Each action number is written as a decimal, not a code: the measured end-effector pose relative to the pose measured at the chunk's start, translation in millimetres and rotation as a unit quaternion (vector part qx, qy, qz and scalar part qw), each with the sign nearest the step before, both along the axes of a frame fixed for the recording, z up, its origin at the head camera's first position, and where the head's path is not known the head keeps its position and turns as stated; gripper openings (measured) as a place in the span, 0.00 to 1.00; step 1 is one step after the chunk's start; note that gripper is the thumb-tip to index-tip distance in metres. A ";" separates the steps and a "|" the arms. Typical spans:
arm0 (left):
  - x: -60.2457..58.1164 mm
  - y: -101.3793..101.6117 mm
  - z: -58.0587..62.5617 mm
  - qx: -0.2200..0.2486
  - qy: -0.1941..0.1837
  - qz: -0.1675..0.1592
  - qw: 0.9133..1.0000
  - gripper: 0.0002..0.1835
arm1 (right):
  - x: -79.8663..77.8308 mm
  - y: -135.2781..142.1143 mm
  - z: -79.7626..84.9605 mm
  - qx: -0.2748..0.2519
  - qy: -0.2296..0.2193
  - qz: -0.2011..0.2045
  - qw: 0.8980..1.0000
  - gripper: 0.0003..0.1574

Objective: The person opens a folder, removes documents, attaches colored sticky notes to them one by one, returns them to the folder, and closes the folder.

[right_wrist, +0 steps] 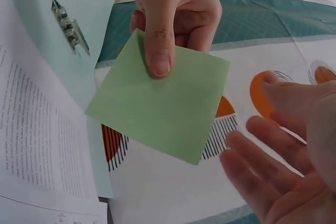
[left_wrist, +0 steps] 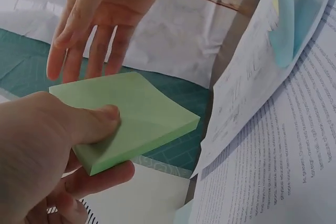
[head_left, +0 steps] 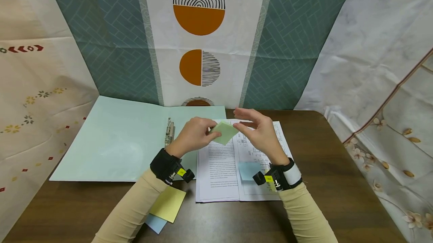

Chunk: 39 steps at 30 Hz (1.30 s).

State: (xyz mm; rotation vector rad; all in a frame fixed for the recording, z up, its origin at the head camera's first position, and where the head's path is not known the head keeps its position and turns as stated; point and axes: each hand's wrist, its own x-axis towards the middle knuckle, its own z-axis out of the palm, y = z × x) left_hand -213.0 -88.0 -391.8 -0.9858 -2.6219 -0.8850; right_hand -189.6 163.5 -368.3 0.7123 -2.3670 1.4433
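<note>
A pad of green sticky notes (left_wrist: 142, 103) is pinched in my left hand (head_left: 194, 134), thumb on its top face and fingers beneath. My right hand (head_left: 257, 132) is beside the pad's far corner with its fingers spread and nothing in them; in the right wrist view a gap shows between the fingers and the pad (right_wrist: 163, 103). Below both hands lie printed sheets (head_left: 216, 171), spread side by side. A blue sticky note (head_left: 249, 170) is on the right-hand sheet, and a yellow one (head_left: 271, 186) shows partly behind the right wrist.
A pale green folder (head_left: 111, 141) lies spread at the left, its metal clip (head_left: 169, 132) near the left wrist. Yellow (head_left: 170, 203) and blue sticky-note pads (head_left: 156, 223) overlap on the brown table (head_left: 338, 198) by the left forearm. Patterned cloth (head_left: 284, 40) hangs behind the table.
</note>
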 end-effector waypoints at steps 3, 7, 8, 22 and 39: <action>2.5 1.0 0.2 -0.025 0.010 -0.006 1.000 0.11 | -0.7 -3.7 -3.9 0.065 -0.021 0.005 0.998 0.26; 4.2 2.0 0.4 -0.035 0.013 -0.018 0.999 0.10 | 0.8 -6.1 -5.5 0.127 -0.040 0.006 0.991 0.13; 4.2 2.2 0.3 -0.035 0.012 -0.020 0.999 0.10 | 0.9 -6.2 -5.6 0.132 -0.040 0.006 0.990 0.11; -5.6 -15.4 8.1 0.194 -0.083 0.005 0.977 0.32 | -3.3 7.9 -0.3 -0.080 -0.057 -0.076 0.992 0.13; 3.0 -4.8 12.5 0.168 -0.100 -0.044 0.980 0.12 | 5.8 -8.2 1.9 -0.123 -0.113 0.008 0.986 0.16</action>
